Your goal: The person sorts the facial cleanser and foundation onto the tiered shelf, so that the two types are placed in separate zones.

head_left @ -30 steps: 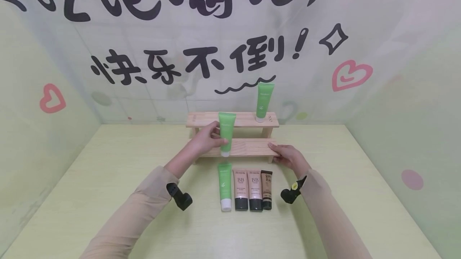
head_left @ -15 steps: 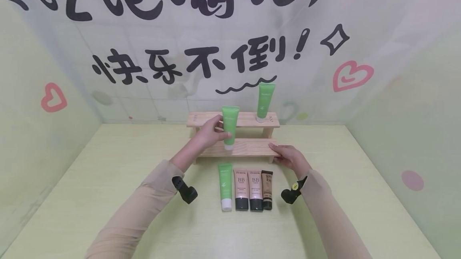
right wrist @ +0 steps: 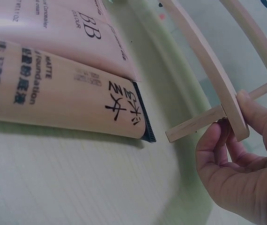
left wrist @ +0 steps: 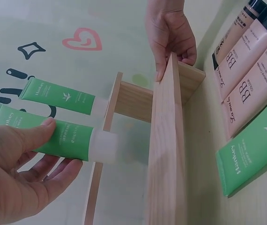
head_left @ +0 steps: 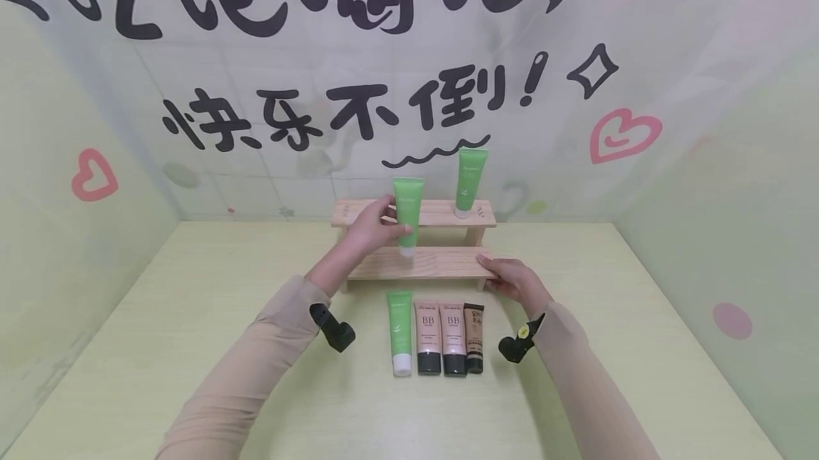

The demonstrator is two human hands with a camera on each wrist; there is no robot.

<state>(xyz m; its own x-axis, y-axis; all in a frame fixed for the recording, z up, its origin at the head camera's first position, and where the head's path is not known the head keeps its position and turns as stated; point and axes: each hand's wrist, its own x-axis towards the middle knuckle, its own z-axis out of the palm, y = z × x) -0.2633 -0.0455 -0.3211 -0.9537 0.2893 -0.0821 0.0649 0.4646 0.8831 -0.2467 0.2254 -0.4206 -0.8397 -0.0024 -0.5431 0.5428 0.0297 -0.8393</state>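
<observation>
My left hand [head_left: 373, 227] pinches a green tube with a white cap [head_left: 408, 212], cap downward. In the left wrist view that held tube [left wrist: 68, 138] hangs apart from the lower step. My right hand [head_left: 515, 277] grips the right end of the lower step of a two-step wooden rack [head_left: 416, 262]; in the right wrist view the thumb lies on top and the fingers curl beneath the board [right wrist: 218, 84]. Another green tube [head_left: 471, 181] stands on its cap at the right of the upper step.
In front of the rack lie a green tube [head_left: 400, 332], two pink BB cream tubes [head_left: 428, 335] and a smaller brown foundation tube [head_left: 474, 338], side by side on the pale table [head_left: 307, 403]. Behind the rack is a printed wall [head_left: 288, 183].
My left hand has raised the held green tube and carried it slightly right and away, toward the upper step. My right hand keeps its grip on the rack.
</observation>
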